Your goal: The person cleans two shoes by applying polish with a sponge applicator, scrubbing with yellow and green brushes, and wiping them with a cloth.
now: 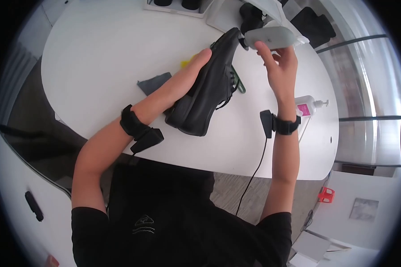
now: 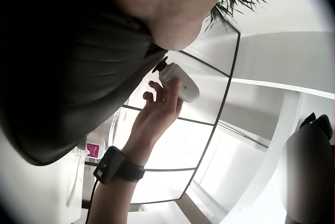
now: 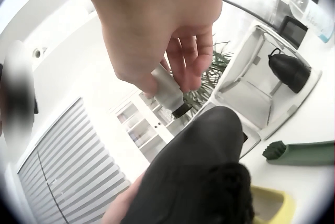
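A black lace-up leather shoe (image 1: 205, 95) is held up over the white table, toe pointing away and laces toward the right. My left hand (image 1: 192, 70) grips it from the left with the thumb along its side; the other fingers are hidden. In my right hand (image 1: 283, 64) is a grey handheld electric shoe polisher (image 1: 272, 38), pinched between thumb and fingers. Its dark round head (image 1: 243, 42) is right at the shoe's toe. In the right wrist view the polisher (image 3: 168, 90) hangs above the toe (image 3: 214, 127), head down.
Behind the shoe lie a green-handled brush (image 3: 303, 152) and a yellow item (image 3: 280, 203). A dark grey cloth (image 1: 151, 83) is left of it. A white pump bottle (image 1: 306, 106) stands by the right forearm. Open white boxes (image 1: 223, 18) with black items sit at the back.
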Tool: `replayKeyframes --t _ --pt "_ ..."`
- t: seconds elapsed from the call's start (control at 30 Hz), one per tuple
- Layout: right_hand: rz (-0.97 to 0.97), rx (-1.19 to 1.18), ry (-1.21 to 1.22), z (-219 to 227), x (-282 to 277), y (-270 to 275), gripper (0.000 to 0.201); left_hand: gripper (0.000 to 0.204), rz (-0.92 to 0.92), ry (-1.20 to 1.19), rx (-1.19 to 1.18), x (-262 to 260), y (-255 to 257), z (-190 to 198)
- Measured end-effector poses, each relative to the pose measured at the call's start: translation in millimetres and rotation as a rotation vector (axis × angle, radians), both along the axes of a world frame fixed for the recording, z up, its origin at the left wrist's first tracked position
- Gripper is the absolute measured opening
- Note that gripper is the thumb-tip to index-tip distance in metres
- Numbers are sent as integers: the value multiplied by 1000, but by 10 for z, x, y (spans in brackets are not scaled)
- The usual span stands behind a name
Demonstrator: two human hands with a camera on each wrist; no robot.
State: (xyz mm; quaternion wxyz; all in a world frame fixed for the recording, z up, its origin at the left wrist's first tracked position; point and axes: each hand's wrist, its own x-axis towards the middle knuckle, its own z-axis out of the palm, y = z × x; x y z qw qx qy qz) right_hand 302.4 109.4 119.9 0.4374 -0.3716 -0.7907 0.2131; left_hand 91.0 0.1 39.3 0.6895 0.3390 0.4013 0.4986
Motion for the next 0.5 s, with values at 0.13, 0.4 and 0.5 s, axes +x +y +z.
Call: replayKeyframes --t 0.13,0.4,0.5 --pt "281 165 -229 -4 -63 -603 34 82 86 -57 -4 -23 2 11" --pt "434 406 -504 -159 -303 -1341 38 83 282 34 -10 -61 132 -86" --pt "460 525 -573 -363 -202 -1504 52 82 304 10 -56 -200 261 -212"
